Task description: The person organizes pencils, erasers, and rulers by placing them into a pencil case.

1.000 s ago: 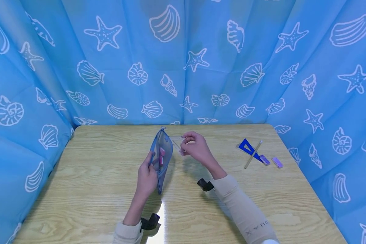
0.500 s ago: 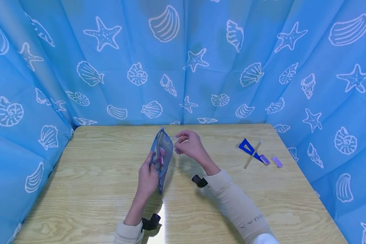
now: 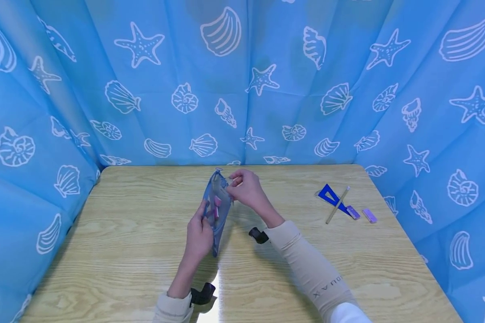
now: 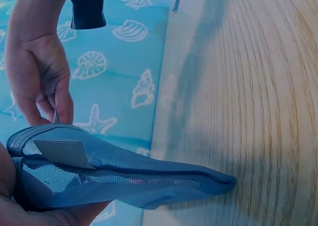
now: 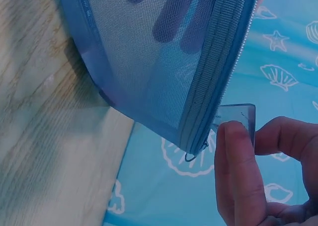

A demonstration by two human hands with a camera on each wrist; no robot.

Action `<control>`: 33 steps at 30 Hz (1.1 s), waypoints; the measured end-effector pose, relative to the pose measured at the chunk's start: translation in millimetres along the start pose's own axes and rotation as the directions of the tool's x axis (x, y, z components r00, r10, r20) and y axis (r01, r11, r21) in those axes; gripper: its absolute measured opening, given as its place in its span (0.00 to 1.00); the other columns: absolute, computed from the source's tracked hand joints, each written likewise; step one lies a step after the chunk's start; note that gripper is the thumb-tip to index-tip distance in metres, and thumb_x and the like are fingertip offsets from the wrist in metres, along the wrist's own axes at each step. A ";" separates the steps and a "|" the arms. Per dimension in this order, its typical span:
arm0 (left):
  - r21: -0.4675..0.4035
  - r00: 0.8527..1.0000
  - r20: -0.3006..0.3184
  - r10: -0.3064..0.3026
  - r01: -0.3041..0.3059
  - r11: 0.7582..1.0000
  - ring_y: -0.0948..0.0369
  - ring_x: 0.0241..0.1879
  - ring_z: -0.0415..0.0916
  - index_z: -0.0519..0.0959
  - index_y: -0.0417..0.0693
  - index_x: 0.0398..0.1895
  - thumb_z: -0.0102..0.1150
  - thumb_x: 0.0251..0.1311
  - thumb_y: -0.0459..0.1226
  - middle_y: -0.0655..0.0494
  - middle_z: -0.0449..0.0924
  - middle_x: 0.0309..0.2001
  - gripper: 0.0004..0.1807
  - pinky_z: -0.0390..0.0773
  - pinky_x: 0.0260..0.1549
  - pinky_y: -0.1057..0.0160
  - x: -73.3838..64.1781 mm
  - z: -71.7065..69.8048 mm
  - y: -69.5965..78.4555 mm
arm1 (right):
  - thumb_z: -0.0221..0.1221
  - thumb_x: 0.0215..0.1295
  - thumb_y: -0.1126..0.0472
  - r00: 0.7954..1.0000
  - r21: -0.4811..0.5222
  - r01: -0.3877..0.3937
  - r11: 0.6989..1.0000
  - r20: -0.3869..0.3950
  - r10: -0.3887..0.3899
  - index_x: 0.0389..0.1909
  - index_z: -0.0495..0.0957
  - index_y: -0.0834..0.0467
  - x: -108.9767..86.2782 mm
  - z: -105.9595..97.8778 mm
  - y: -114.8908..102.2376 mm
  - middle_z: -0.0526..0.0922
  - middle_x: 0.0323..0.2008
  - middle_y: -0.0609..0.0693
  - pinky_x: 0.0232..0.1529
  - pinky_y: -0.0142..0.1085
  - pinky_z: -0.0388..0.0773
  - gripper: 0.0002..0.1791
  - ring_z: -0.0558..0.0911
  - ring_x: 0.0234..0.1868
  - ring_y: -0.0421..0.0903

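Observation:
My left hand (image 3: 199, 235) grips a blue mesh zip pouch (image 3: 223, 220) by its near side, fingers spread behind the mesh. The pouch stands on edge over the table with its zip undone and mouth parted. A small pink item (image 3: 217, 202) shows inside. At the pouch's far end, my right hand (image 3: 248, 190) pinches a clear flat plastic piece (image 5: 244, 112) with a square corner between thumb and fingers. In the right wrist view, part of that piece passes behind the zip edge, at the mouth; its full shape is hidden.
On the wooden table (image 3: 125, 233), to the right, a wooden pencil (image 3: 331, 216) lies across a blue set square (image 3: 323, 191). Two purple erasers (image 3: 352, 212) lie near it. A blue shell-print curtain (image 3: 210, 112) hangs behind the table.
My right hand has moved left to the pouch, carrying the clear plastic piece to its mouth. The left hand and pouch have stayed nearly still.

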State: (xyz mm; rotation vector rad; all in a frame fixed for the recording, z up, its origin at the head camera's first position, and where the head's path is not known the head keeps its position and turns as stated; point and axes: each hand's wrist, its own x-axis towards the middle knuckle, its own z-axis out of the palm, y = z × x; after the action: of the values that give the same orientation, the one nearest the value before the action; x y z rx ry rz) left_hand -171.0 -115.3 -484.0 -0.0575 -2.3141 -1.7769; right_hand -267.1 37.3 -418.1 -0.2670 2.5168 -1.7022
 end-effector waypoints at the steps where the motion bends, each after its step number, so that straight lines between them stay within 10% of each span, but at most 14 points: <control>1: 0.006 1.000 -0.004 0.004 -0.004 1.000 0.37 0.65 0.72 0.56 0.27 0.76 0.34 0.71 0.23 0.30 0.64 0.72 0.29 0.83 0.47 0.51 -0.3 0.3 -0.5 | 0.62 0.60 0.70 1.000 -0.002 0.000 1.000 -0.004 0.000 0.53 0.78 0.69 0.1 0.6 -0.4 0.79 0.34 0.56 0.28 0.36 0.88 0.19 0.83 0.23 0.45; 16: 0.044 1.000 -0.012 -0.011 0.012 0.999 0.38 0.57 0.75 0.56 0.28 0.76 0.34 0.72 0.25 0.29 0.60 0.73 0.29 0.78 0.37 0.57 -0.6 0.0 2.7 | 0.63 0.61 0.69 1.000 -0.060 -0.010 0.998 -0.013 0.009 0.53 0.77 0.67 0.9 10.7 -2.3 0.81 0.33 0.56 0.25 0.33 0.84 0.19 0.82 0.22 0.44; 22: 0.046 1.000 -0.009 -0.016 0.016 0.999 0.42 0.32 0.74 0.56 0.29 0.76 0.34 0.71 0.24 0.28 0.61 0.73 0.30 0.73 0.24 0.64 0.0 0.7 3.3 | 0.63 0.63 0.67 1.000 -0.082 -0.026 0.996 0.011 0.027 0.55 0.76 0.69 0.3 14.7 -4.9 0.79 0.31 0.54 0.25 0.33 0.83 0.20 0.81 0.22 0.44; 28: 0.071 1.000 -0.027 0.011 -0.009 0.997 0.39 0.48 0.80 0.58 0.27 0.75 0.35 0.70 0.23 0.26 0.64 0.70 0.30 0.81 0.38 0.55 0.6 1.2 2.7 | 0.61 0.64 0.67 0.997 -0.101 -0.045 0.994 0.050 0.051 0.56 0.76 0.68 -0.6 16.4 -5.9 0.81 0.33 0.55 0.28 0.35 0.85 0.20 0.82 0.23 0.44; 33: 0.059 1.000 -0.022 0.001 0.000 0.998 0.48 0.29 0.74 0.58 0.28 0.76 0.35 0.69 0.22 0.27 0.64 0.71 0.30 0.71 0.22 0.64 0.9 0.4 2.5 | 0.60 0.64 0.69 0.996 -0.088 -0.028 0.996 0.087 0.036 0.57 0.76 0.67 -3.7 14.5 -5.5 0.83 0.36 0.57 0.32 0.39 0.88 0.20 0.85 0.25 0.46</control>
State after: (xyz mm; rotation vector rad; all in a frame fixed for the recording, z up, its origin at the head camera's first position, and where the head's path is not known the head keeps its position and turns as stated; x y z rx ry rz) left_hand -171.5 -114.4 -481.6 -0.0285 -2.3485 -1.6995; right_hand -260.5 22.7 -418.5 -0.3004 2.5196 -1.5365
